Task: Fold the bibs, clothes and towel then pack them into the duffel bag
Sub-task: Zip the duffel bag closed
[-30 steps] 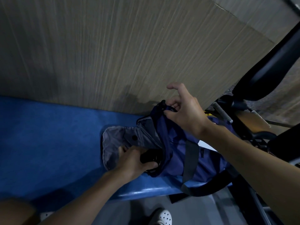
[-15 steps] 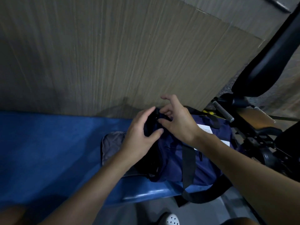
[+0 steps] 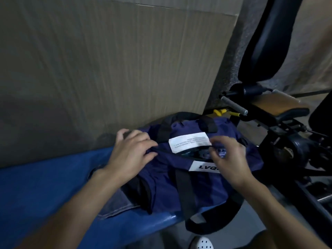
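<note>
Both forearms reach forward over the bench (image 3: 45,191) to one navy bag (image 3: 203,187), which lies on the bench's right end against a cardboard sheet (image 3: 125,69).

The left hand (image 3: 131,155) lies palm down on the bag's left end. Its fingers are curled and its thumb pinches a fold of the bag's cloth beside the top opening.

The right hand (image 3: 228,159) hovers over the middle of the opening with its wrist bent and its fingers curled in towards the thumb. It is blurred, so I cannot tell whether it grips anything.

The bag bears two white labels, one (image 3: 190,141) behind the opening and one (image 3: 203,167) in front. Two black handles show, one (image 3: 186,117) at the back and one (image 3: 212,225) hanging off the bench edge.

One grey cloth (image 3: 116,203) sticks out from under the bag's left side. One white shoe (image 3: 202,243) shows below.
</note>
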Demonstrator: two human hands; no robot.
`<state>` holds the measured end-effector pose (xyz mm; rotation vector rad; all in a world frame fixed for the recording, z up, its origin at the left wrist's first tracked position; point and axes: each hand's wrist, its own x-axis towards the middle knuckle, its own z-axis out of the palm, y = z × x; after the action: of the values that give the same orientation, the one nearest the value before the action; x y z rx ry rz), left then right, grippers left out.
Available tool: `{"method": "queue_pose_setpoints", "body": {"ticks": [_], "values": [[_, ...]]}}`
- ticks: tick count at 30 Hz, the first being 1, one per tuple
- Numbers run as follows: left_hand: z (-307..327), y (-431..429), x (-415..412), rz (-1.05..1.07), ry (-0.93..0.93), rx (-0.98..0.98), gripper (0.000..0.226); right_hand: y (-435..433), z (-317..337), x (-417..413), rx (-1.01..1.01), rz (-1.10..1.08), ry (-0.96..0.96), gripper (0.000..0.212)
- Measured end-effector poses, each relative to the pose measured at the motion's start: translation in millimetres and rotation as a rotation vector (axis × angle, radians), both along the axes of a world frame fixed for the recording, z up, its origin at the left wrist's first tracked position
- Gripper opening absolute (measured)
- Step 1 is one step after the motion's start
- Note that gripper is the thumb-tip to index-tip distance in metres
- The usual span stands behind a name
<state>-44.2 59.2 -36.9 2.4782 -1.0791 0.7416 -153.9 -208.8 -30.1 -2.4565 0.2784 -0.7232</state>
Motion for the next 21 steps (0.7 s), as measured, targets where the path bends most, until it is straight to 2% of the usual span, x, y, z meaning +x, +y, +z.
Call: {"method": "queue_pose_setpoints", "body": {"ticks": [2, 6, 10, 12, 18, 21], "values": [[1.6, -2.5, 3.9, 0.008, 0.035, 0.011, 0.023, -24.0, -10.0, -3.2, -0.058, -0.085, 0.098, 0.025], [4.1, -4.9, 8.6, -0.031, 0.094, 0.037, 0.014, -44.4, -26.0, 2.2, 0.047, -0.098, 0.197, 0.061], [11.9, 5.3, 16.2, -0.043, 0.141, 0.056, 0.015, -41.0, -31.8, 11.2, 0.218, -0.061, 0.146, 0.056], [18.1, 12.7, 19.2, -0.061, 0.161, 0.044, 0.018, -35.9, -32.3, 14.7, 0.239, -0.053, 0.128, 0.055], [35.0, 40.3, 26.3, -0.074, 0.237, 0.051, 0.014, -15.9, -23.5, 20.0, 0.149, -0.007, 0.205, 0.069], [37.7, 67.0, 31.2, -0.075, 0.236, 0.047, 0.018, 0.6, -20.5, 22.2, 0.099, 0.031, 0.234, 0.061]]}}
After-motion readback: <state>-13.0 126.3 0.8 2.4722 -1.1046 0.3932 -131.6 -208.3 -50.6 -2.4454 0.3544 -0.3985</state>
